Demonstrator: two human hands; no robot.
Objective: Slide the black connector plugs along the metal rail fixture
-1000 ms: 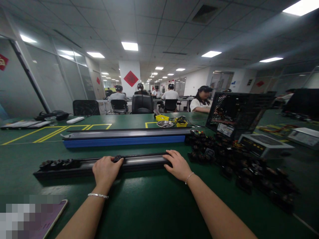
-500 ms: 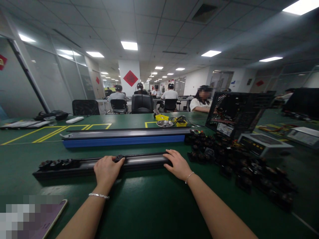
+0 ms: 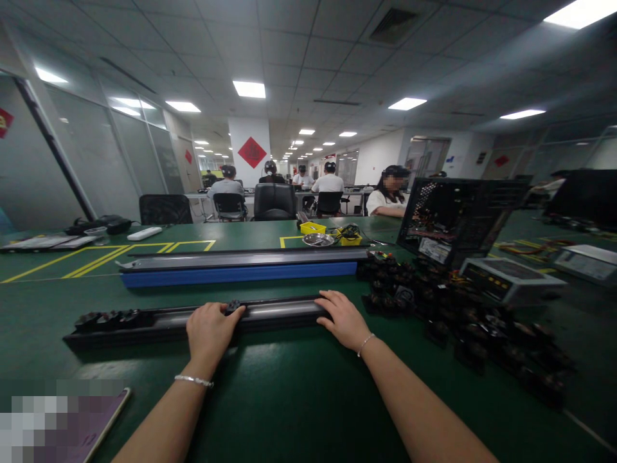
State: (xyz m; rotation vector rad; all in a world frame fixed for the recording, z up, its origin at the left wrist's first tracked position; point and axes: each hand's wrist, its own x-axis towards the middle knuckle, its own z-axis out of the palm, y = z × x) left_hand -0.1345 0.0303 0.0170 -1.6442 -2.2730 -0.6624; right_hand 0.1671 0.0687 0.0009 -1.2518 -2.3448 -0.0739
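Observation:
A long black rail [image 3: 284, 311] with a shiny grey channel lies across the green table in front of me. My left hand [image 3: 211, 331] is closed around a small black part [image 3: 234, 306] on the rail, near its middle; the hand hides much of the part. Over the rail's right end, my right hand [image 3: 342, 316] grips with its fingers across the top and the thumb on the near side. Several similar black parts [image 3: 113, 319] sit in a row at the rail's left end.
Behind the rail lies another long rail [image 3: 245, 258] with a blue side. A heap of black parts [image 3: 463, 321] spreads at right, near a power supply [image 3: 511, 281] and an open computer case [image 3: 453, 218]. A phone [image 3: 96, 424] lies at lower left. One person [image 3: 385, 199] sits across the table.
My left hand has shifted slightly to the right along the rail, with the small black part. My right hand stays at the rail's right end.

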